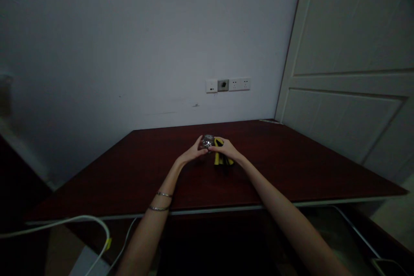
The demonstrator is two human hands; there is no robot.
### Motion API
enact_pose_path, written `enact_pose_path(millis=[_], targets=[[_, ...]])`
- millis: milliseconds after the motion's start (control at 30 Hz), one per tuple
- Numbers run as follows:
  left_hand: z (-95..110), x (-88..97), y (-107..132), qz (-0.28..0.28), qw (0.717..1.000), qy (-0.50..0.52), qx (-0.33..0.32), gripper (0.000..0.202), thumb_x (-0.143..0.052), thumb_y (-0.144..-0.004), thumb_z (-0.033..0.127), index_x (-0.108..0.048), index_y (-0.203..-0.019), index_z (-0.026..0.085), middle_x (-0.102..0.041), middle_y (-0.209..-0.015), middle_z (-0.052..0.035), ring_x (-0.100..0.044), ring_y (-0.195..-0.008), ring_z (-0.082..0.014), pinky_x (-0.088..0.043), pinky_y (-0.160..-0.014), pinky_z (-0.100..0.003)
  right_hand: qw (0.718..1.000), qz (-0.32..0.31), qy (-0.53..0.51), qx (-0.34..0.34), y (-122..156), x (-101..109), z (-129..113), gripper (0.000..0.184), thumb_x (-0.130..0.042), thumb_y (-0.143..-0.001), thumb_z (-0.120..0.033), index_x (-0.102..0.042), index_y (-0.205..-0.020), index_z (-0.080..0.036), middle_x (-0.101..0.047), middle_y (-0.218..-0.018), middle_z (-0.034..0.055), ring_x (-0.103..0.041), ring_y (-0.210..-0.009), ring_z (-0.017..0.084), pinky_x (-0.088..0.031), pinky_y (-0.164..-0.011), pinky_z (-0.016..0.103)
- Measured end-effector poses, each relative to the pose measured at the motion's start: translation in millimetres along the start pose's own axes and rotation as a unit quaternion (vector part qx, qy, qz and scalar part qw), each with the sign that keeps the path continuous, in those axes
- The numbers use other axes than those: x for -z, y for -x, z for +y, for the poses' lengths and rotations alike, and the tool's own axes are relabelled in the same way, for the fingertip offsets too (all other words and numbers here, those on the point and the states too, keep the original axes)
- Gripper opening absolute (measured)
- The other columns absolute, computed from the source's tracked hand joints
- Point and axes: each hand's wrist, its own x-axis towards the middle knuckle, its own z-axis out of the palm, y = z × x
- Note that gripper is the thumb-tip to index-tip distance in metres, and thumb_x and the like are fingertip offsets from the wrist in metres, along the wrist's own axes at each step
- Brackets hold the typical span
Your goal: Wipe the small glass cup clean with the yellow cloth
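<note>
A small, shiny, clear-and-silver object point(207, 141) is between my two hands over the far middle of the table; its kind is too dim to tell. My left hand point(193, 152) closes on its left side, thumb in front and fingers behind. From the right, my right hand point(227, 149) grips it, with the thumb reaching to its front edge. Beneath and beside my right hand lies a yellow-and-black item point(219, 158), partly covered by the fingers; I cannot make out what it is. Two bracelets point(161, 202) circle my left forearm.
The dark red table point(129, 181) reaches back to a pale wall point(161, 43) with sockets point(239, 84). A white panelled door point(349, 60) stands along the right. At the front left, a white cable point(93, 220) loops near the table edge.
</note>
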Motion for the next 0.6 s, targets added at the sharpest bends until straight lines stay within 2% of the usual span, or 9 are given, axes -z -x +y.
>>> enact_pose_path(millis=[67, 133, 233, 367, 467, 600], targets=[[-2, -2.2, -1, -0.024, 1.0, 0.008, -0.014, 0.106, -0.08, -0.05, 0.028, -0.021, -0.138, 0.018, -0.038, -0.135, -0.0179, -0.047, -0.117, -0.0238, -0.039, -0.095, -0.034, 0.999, -0.016, -0.032, -0.027, 0, 0, -2, 0.049, -0.073, -0.057, -0.04, -0.062, -0.098, -0.015, -0.066, -0.089, 0.0039, -0.061, -0.074, 0.017, -0.047, -0.069, 0.028], [-2, -5.8, -1, -0.027, 0.999, 0.006, -0.022, 0.112, -0.081, -0.049, 0.024, -0.014, -0.139, 0.017, -0.034, -0.137, -0.019, -0.043, -0.12, -0.0245, -0.036, -0.098, -0.036, 0.996, -0.029, -0.057, -0.058, 1, -1, -3, 0.043, -0.071, -0.058, -0.042, -0.063, -0.092, -0.015, -0.067, -0.079, 0.0013, -0.059, -0.064, 0.015, -0.046, -0.06, 0.026], [1, -11.1, -1, -0.015, 0.999, -0.01, -0.037, 0.099, -0.079, -0.051, 0.023, -0.027, -0.135, 0.014, -0.042, -0.132, -0.018, -0.046, -0.118, -0.025, -0.036, -0.098, -0.038, 0.993, -0.029, -0.077, -0.083, 2, -1, -4, 0.039, -0.071, -0.059, -0.043, -0.063, -0.085, -0.016, -0.064, -0.069, -0.0018, -0.056, -0.055, 0.012, -0.043, -0.052, 0.023], [7, -14.9, 0, -0.01, 0.997, -0.044, -0.056, 0.074, -0.078, -0.053, 0.024, -0.046, -0.119, 0.013, -0.056, -0.118, -0.0133, -0.054, -0.106, -0.0228, -0.04, -0.094, -0.037, 0.992, -0.034, -0.08, -0.091, 4, -3, -4, 0.035, -0.071, -0.058, -0.042, -0.063, -0.08, -0.016, -0.062, -0.063, -0.003, -0.053, -0.051, 0.01, -0.04, -0.048, 0.02], [9, -15.5, 0, 0.013, 0.996, -0.067, -0.063, 0.067, -0.078, -0.053, 0.025, -0.051, -0.113, 0.011, -0.06, -0.11, -0.0123, -0.057, -0.099, -0.0217, -0.042, -0.091, -0.036, 0.992, -0.047, -0.078, -0.092, 4, -3, -5, 0.034, -0.072, -0.058, -0.041, -0.063, -0.08, -0.016, -0.062, -0.064, -0.003, -0.053, -0.05, 0.01, -0.04, -0.048, 0.02], [4, -15.8, -2, 0.035, 0.994, -0.079, -0.063, 0.07, -0.079, -0.05, 0.025, -0.051, -0.113, 0.011, -0.061, -0.108, -0.0121, -0.058, -0.096, -0.0214, -0.044, -0.088, -0.035, 0.992, -0.069, -0.076, -0.078, 3, 1, -6, 0.038, -0.072, -0.059, -0.04, -0.064, -0.088, -0.017, -0.066, -0.074, -0.0013, -0.057, -0.057, 0.012, -0.044, -0.053, 0.022]])
